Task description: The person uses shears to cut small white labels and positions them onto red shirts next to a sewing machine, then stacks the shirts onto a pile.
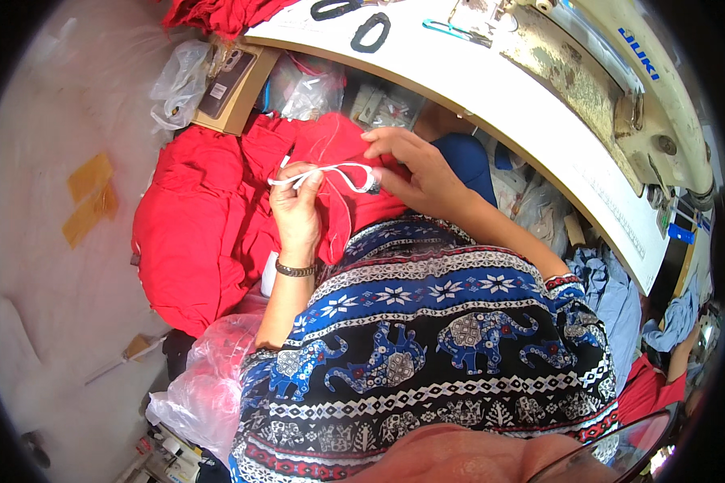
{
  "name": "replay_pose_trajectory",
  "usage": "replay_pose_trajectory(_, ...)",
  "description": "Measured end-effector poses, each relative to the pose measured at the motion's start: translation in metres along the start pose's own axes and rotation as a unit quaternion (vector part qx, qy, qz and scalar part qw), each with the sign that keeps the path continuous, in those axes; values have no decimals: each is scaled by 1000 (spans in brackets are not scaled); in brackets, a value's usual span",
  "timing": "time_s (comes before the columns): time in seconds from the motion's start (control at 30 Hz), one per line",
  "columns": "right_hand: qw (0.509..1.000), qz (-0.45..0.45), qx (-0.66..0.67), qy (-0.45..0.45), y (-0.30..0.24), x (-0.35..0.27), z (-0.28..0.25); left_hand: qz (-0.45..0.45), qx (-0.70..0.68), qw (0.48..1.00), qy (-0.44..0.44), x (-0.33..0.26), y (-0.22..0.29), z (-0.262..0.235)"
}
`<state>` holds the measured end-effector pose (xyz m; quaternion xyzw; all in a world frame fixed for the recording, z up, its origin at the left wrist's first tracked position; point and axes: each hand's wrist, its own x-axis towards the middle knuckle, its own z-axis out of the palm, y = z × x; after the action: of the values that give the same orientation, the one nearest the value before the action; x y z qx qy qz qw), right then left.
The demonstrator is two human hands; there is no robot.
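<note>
Pinched between the thumb and fingers of my left hand [296, 211] is a narrow white tape [342, 167], bent into a loop toward the right. My right hand [417, 171] is beside the loop's far end, its index finger and thumb spread apart. A small dark grey piece [374, 187] shows by the right thumb; what it is and whether the thumb touches it, I cannot tell. Under both hands, a heap of red fabric [205, 221] covers my lap. A thin pale thread curves over the red fabric near my left hand.
A white table [459, 80] with a sewing machine [660, 88] curves along the upper right. On it lie two black oval rings [370, 32] and blue thread snips [457, 32]. A cardboard box [250, 92] and plastic bags [306, 88] are beyond the fabric. Another person's arm [683, 350] shows at right.
</note>
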<state>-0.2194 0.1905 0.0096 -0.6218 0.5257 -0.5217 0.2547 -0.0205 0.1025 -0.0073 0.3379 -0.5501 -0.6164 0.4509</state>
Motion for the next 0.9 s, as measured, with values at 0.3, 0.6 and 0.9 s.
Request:
replay_pose_trajectory(0.3, 992, 36, -43, -110, -30, 23, -5, 50, 16, 997, 54, -4, 51, 17)
replay_pose_trajectory(0.6, 996, 32, 30, -79, -50, 28, -64, -8, -45, 996, -73, 5, 76, 24)
replay_pose_trajectory(0.9, 963, -73, -252, -63, -21, 10, -9, -130, -22, 989, -63, -5, 21, 36)
